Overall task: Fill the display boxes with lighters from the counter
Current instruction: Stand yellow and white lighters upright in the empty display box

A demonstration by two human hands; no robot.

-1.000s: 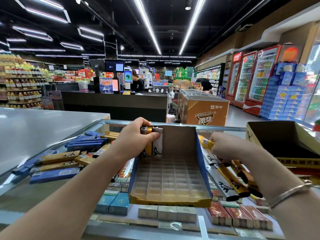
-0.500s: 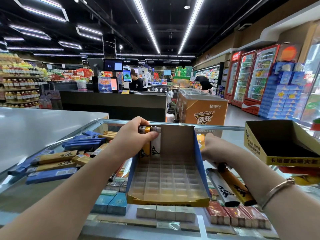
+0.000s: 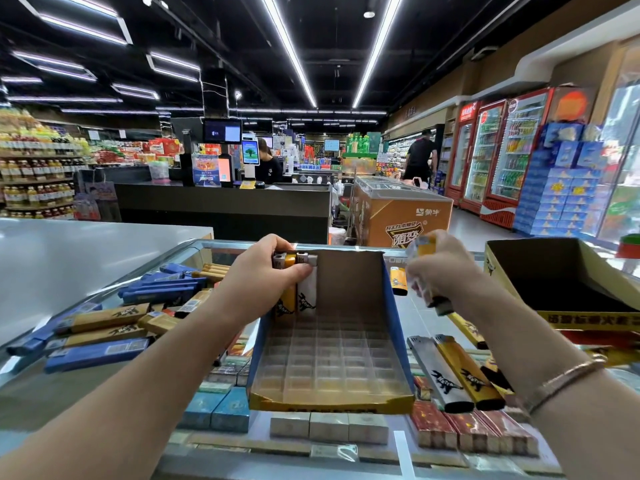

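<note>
My left hand [image 3: 266, 271] sits at the upper left corner of the display box [image 3: 332, 341], in the middle of the frame, fingers curled over the metal caps of two lighters [image 3: 294, 285], one yellow and one white, standing upright in the back row of the clear slotted tray [image 3: 329, 362]. The rest of that tray is bare, so I judge the filling has hardly begun. My right hand [image 3: 440, 268] hovers just right of the box's blue side wall, fingers closed round a small bunch of lighters [image 3: 424, 251] that is too blurred for me to count; a dark end pokes out below my palm. The main risk is on that side: several slick lighters in one fist can slide, and one slipping out would drop onto the glass counter [image 3: 69, 403] or onto the loose lighters [image 3: 457, 372] lying in the lower right, beside the box. If I swing the bunch in too fast I could clip the thin cardboard wall and shove the box, which only rests on the glass. Letting go with my left too soon could tip the two standing lighters if they are not fully seated in their slots. A second, empty box [image 3: 561, 282] waits at the right edge, near enough to knock.
</note>
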